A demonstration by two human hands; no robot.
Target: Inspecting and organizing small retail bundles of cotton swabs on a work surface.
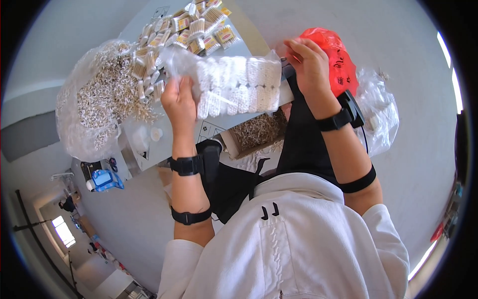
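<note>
Here the left hand (179,102) grips one end of a clear bag (234,84) of white swab bundles, the right hand (309,62) pinching the other end, above the surface (219,122) beside small packs (191,27) and a red bag (338,60).

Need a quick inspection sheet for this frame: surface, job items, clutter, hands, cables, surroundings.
Surface: grey table, mostly covered.
Job's things: clear bag of white cotton-swab bundles, held up between both hands.
Clutter: big clear bag of loose swabs; small swab packets; red plastic bag; crumpled clear bag; open box of swabs.
Grippers: left hand grips the bag's left end; right hand pinches its right end.
Cables: thin lead by the right wrist strap.
Surroundings: grey floor; blue item below the table.
</note>
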